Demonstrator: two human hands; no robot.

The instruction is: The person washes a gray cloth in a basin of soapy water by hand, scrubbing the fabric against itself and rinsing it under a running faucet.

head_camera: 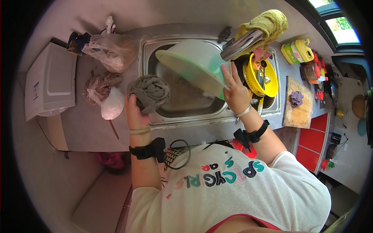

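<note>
My left hand [134,112] grips a bunched grey cloth [149,91] over the sink's left front edge. A translucent green plastic basin [192,67] stands tilted in the large bowl of the stainless steel sink [180,112]. My right hand [237,93] holds the basin at the right end of its rim, fingers spread along the outer wall and thumb hidden. Just beyond that hand, a yellow towel [266,27] is draped around the shiny metal faucet [242,43].
Yellow colander [273,84] with utensils fills the smaller sink bowl. Right of it lie a wooden cutting board [300,113] with a purple cloth [296,99] and a yellow jug [297,51]. Plastic bags [109,52] and a white appliance [54,81] occupy the left counter.
</note>
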